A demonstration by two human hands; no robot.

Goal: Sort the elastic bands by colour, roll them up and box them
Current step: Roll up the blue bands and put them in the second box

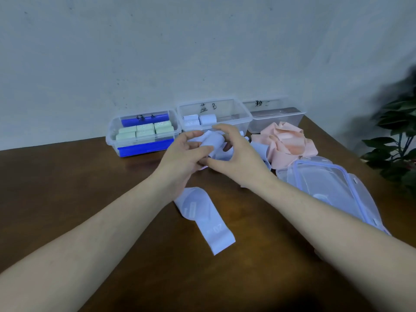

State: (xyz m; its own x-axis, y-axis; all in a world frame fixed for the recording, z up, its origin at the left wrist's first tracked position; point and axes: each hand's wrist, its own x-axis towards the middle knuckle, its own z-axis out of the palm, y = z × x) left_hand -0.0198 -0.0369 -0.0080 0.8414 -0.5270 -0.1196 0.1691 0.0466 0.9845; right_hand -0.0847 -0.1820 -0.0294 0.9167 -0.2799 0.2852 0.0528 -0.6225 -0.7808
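Left hand: the left hand [186,152] sits at frame centre, fingers curled, pinching the part-rolled blue band [213,143] from the left side.
Right hand: the right hand [238,152] is just right of it, fingers arched over the roll, thumb underneath, gripping the same band.
Blue band tail: the loose end [209,224] trails down toward lower centre and lies flat on the brown table [78,188].
Left box: at middle left, a clear box [144,134] holds green rolls [144,130].
Middle box: behind the hands, a clear box [213,113] holds 2 pale blue rolls [200,120].
Right box: upper right of the hands, the third clear box [276,118]; contents too faint to tell.
Pink bands: a loose heap [286,143] lies in front of that box.
Lids: clear lids [326,188] are stacked at right of frame.
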